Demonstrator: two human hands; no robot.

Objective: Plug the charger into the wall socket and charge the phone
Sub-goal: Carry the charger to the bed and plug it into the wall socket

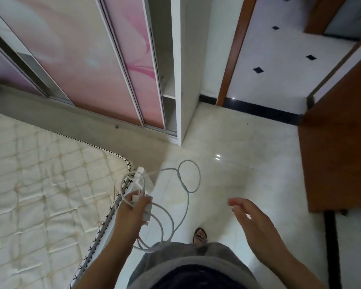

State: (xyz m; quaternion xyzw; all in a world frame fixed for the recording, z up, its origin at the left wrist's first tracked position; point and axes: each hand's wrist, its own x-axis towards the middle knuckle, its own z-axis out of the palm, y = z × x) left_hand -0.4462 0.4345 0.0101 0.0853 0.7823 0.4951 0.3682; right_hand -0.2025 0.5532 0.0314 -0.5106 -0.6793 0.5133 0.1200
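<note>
A: Where is the charger?

B: In the left hand, just off the corner of the mattress. The fingers are wrapped around the white charger brick, likely so the plug end stays ready for a socket.

A: And the cable?

B: It hangs loose in pale loops beyond that corner, over the tiled floor, probably left slack to avoid tangling.

A: The other hand?

B: The right hand is spread and holds nothing, farther from the mattress, free to steady the lead.

A: Phone or socket?

B: Neither shows here; plugging in seems not yet begun.
</note>
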